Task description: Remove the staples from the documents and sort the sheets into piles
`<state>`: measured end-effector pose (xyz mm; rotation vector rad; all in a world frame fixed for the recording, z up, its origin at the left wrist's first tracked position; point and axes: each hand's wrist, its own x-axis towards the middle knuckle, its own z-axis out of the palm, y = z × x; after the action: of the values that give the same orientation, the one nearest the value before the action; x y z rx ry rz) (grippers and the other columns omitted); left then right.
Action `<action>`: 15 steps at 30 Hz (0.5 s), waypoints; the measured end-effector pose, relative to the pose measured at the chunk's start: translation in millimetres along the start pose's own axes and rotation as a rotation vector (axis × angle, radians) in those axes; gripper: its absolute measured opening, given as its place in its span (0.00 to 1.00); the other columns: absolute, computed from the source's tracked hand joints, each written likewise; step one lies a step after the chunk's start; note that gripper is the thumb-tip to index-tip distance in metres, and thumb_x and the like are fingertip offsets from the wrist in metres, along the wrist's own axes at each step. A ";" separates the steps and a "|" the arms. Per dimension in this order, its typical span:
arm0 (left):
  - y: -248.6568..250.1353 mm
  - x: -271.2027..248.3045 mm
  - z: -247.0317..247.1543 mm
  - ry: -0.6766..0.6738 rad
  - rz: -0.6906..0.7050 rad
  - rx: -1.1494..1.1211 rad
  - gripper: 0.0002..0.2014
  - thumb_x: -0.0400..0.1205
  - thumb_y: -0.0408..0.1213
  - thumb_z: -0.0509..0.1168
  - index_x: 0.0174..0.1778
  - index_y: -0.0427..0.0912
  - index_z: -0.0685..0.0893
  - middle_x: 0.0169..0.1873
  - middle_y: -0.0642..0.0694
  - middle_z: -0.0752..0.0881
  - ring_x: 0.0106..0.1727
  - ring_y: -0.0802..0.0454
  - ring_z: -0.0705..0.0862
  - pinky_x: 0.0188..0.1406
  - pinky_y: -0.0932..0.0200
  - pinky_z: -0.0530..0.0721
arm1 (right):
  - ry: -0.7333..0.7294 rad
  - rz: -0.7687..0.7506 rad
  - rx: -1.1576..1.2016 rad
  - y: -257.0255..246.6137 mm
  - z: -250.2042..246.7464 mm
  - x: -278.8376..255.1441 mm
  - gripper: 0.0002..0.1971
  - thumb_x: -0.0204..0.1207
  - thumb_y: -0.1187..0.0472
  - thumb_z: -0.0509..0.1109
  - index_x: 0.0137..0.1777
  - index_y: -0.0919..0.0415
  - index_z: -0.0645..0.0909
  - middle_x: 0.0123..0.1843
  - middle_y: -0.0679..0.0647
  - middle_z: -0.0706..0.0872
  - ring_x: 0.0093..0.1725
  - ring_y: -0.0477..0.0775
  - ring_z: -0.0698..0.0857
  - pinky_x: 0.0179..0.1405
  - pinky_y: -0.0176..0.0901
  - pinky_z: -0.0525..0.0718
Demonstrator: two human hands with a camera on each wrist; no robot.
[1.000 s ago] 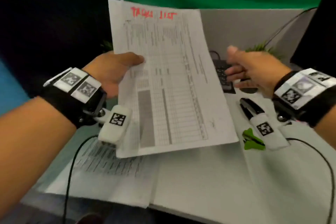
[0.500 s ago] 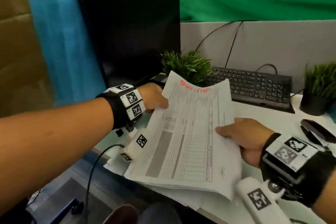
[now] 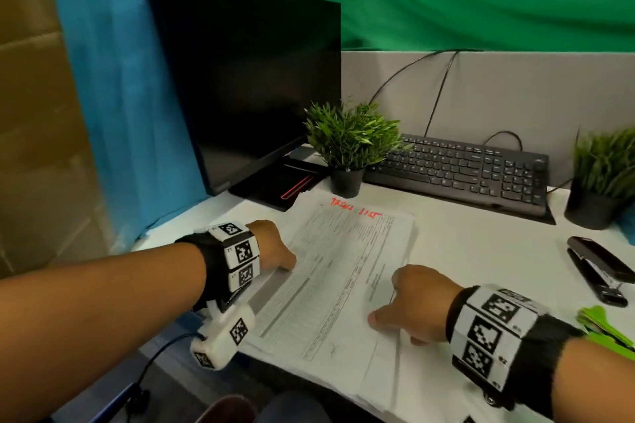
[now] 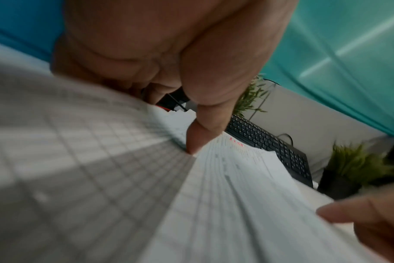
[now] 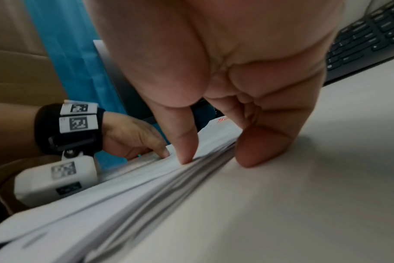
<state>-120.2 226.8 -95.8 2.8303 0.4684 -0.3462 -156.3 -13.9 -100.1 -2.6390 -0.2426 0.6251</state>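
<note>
A pile of printed sheets [image 3: 347, 271] lies on the white desk [image 3: 488, 251]; its top sheet carries a table and red handwriting at the far end. My left hand [image 3: 276, 252] holds the pile's left edge, its thumb [image 4: 195, 140] pressing on the top sheet and its fingers hidden behind the paper. My right hand [image 3: 405, 306] grips the right edge, thumb [image 5: 184, 154] on top and curled fingers [image 5: 259, 147] against the pile's side on the desk. The green staple remover [image 3: 604, 326] lies to the right of my right wrist.
A black stapler [image 3: 598, 271] lies at the right. Behind the pile stand a small potted plant [image 3: 350, 141], a black keyboard [image 3: 460, 172], a second plant [image 3: 604, 172] and a dark monitor [image 3: 247, 79]. The desk's front edge runs just under the pile.
The sheet that my left hand held up has come down flat onto the pile. My right hand moved in from the right to the sheet's edge, and both hands lowered to the desk.
</note>
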 end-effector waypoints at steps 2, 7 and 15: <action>2.2 0.8 -2.4 -0.040 -0.023 -0.024 0.21 0.74 0.50 0.76 0.54 0.39 0.82 0.42 0.47 0.83 0.49 0.48 0.85 0.52 0.56 0.87 | -0.004 -0.011 -0.103 -2.8 0.1 -2.6 0.15 0.76 0.47 0.75 0.44 0.54 0.73 0.40 0.48 0.80 0.40 0.49 0.82 0.30 0.34 0.79; 14.2 -3.1 -5.9 -0.090 -0.042 -0.020 0.16 0.83 0.45 0.68 0.63 0.41 0.81 0.56 0.43 0.80 0.52 0.50 0.77 0.43 0.62 0.77 | -0.003 -0.001 -0.205 3.9 -4.9 -8.8 0.18 0.75 0.48 0.76 0.40 0.54 0.69 0.39 0.47 0.77 0.35 0.47 0.78 0.27 0.34 0.73; 36.5 -9.4 -6.1 -0.039 0.019 0.004 0.10 0.87 0.41 0.64 0.48 0.36 0.77 0.37 0.49 0.73 0.39 0.56 0.75 0.30 0.70 0.70 | -0.001 -0.035 -0.229 7.6 -6.6 -16.6 0.17 0.74 0.50 0.76 0.39 0.53 0.69 0.37 0.47 0.77 0.36 0.47 0.79 0.29 0.35 0.74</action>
<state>-115.2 192.5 -79.9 2.8244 0.4331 -0.3984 -167.4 -27.4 -91.5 -2.8453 -0.3810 0.6203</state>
